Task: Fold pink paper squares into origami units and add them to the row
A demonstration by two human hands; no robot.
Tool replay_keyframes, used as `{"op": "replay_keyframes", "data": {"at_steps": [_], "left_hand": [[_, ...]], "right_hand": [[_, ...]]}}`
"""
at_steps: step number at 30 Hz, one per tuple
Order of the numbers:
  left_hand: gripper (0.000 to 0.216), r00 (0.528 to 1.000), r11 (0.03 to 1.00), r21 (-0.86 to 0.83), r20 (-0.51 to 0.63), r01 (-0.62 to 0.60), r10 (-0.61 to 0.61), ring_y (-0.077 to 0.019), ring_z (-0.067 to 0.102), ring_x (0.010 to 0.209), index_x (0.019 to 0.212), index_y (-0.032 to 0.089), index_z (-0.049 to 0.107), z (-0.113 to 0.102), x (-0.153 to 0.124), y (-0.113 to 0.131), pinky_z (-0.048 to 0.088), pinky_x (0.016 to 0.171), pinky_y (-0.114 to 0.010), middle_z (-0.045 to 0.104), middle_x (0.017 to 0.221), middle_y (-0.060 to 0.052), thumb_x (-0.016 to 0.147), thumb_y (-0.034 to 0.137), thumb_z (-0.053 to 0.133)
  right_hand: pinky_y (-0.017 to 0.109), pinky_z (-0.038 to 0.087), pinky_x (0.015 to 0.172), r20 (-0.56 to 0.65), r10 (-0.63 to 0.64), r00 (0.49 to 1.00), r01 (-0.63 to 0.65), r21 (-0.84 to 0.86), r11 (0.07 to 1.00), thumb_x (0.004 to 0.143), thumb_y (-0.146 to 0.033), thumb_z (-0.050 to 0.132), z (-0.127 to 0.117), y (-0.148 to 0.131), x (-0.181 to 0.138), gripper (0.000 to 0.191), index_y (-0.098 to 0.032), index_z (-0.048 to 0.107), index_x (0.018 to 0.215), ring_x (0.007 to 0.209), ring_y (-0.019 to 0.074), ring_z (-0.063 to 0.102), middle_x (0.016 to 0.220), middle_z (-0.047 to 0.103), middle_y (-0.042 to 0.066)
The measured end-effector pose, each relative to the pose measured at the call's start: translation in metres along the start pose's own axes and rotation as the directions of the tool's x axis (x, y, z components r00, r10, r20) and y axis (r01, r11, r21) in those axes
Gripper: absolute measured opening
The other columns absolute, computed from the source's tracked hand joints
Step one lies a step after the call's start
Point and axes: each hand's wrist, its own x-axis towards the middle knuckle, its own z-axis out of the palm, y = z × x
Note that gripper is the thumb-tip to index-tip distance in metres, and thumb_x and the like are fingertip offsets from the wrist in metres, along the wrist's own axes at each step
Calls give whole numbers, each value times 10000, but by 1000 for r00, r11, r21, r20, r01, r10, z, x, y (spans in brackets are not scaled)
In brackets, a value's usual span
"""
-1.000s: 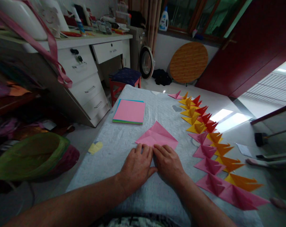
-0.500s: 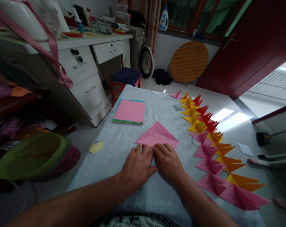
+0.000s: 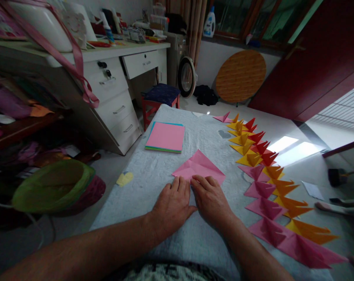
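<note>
A pink paper folded into a triangle [image 3: 199, 166] lies on the grey cloth-covered table [image 3: 153, 183]. My left hand [image 3: 172, 205] and my right hand [image 3: 210, 200] lie side by side, palms down, with the fingertips pressing the near edge of the pink paper. A stack of coloured paper squares [image 3: 166, 137], pink on top, sits further back on the left. A long row of folded paper pieces [image 3: 260, 171] in pink, yellow, orange and red runs along the table's right side.
A white desk with drawers [image 3: 115, 97] stands to the left, a red stool [image 3: 161, 97] beyond the table's far end. A green and pink bag [image 3: 55, 187] sits on the floor at left. A round wooden board [image 3: 240, 77] leans on the far wall.
Both hands stay pressed on the paper's near edge. The view has shifted slightly to the left, so everything sits a little further right in the frame.
</note>
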Motion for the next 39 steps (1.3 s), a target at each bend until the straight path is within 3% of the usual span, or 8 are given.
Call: {"op": "replay_keyframes", "data": {"at_steps": [8, 19, 27, 32, 36, 39], "left_hand": [[683, 999, 1000, -15, 24, -26, 26, -350, 526, 1303, 1352, 41, 575, 4, -6, -8, 478, 1000, -441, 576, 1401, -245, 919, 569, 584], [740, 999, 999, -15, -17, -33, 33, -367, 515, 1335, 1364, 30, 566, 10, -10, -16, 470, 1033, -446, 556, 1423, -260, 903, 609, 581], [742, 998, 1000, -27, -58, -10, 9, -350, 511, 1347, 1374, 66, 557, 16, -18, -39, 445, 1083, -448, 548, 1439, -233, 870, 606, 629], [613, 997, 999, -13, -72, 30, -31, -335, 550, 1301, 1329, 53, 575, 11, -24, -56, 463, 1061, -445, 567, 1420, -229, 903, 490, 635], [257, 993, 994, -28, -44, 106, -107, -292, 648, 1112, 1142, 102, 657, -8, -25, -55, 505, 992, -458, 686, 1213, -175, 967, 236, 525], [251, 1000, 997, -79, -20, -1, -1, -272, 645, 1102, 1134, 119, 656, -17, -20, -42, 499, 1003, -443, 697, 1175, -138, 972, 169, 471]], "right_hand": [[420, 483, 892, -36, -6, 999, 7, 12, 1000, 936, -109, 549, 1, 1, -1, 325, -155, 623, 1249, 1004, 259, 545, 1283, 654, 114], [422, 497, 873, -40, -6, 999, 7, 16, 1000, 943, -121, 543, 1, 2, -1, 324, -164, 627, 1253, 1003, 259, 550, 1286, 654, 118], [428, 495, 883, -34, -5, 999, 5, 13, 1000, 950, -124, 539, 0, 1, -1, 312, -146, 630, 1248, 999, 263, 542, 1291, 651, 115], [423, 495, 874, -38, -4, 999, 5, 18, 1000, 936, -108, 537, 0, 1, -1, 329, -170, 628, 1246, 995, 261, 542, 1285, 652, 109], [426, 493, 875, -40, -10, 999, 11, 22, 1000, 935, -110, 534, -1, 0, -1, 347, -183, 616, 1264, 993, 261, 543, 1285, 651, 106], [433, 483, 901, -33, -8, 999, 8, 18, 1000, 949, -167, 555, -2, 0, -1, 329, -208, 610, 1271, 1025, 268, 541, 1300, 638, 98]]}}
